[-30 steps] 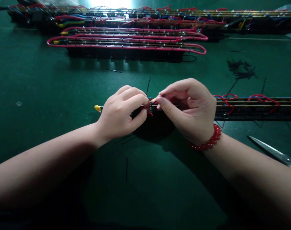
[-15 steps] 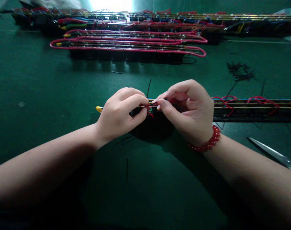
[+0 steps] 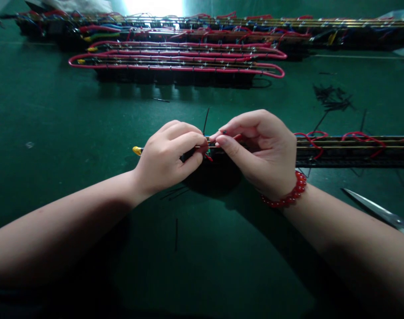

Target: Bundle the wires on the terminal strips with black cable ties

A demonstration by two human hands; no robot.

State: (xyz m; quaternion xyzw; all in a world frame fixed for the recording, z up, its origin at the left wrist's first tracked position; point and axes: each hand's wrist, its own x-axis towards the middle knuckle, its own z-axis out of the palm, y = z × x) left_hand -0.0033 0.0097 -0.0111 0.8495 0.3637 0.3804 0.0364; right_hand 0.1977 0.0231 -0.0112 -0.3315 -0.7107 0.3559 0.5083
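Note:
A long black strip assembly (image 3: 341, 150) with brass rails and red wires lies across the bench. My left hand (image 3: 173, 153) is closed around its left part, thumb and fingertips at the rails, near a yellow-tipped end (image 3: 137, 151). My right hand (image 3: 264, 153), with a red bead bracelet (image 3: 288, 195) at the wrist, pinches a thin black cable tie between thumb and forefinger, just right of the left fingertips. Most of that tie is hidden by the fingers. Another black cable tie (image 3: 206, 120) stands up from the assembly between the hands.
Similar assemblies with a looped red cable (image 3: 188, 68) and loose wiring lie along the back. A pile of black cable ties (image 3: 333, 97) is at the right. Scissors (image 3: 374, 206) lie by my right forearm. A single tie (image 3: 176, 235) rests in front.
My right fingertips have moved slightly left and up, closer to my left fingertips, and less of the black cable tie shows. My left hand stays in place.

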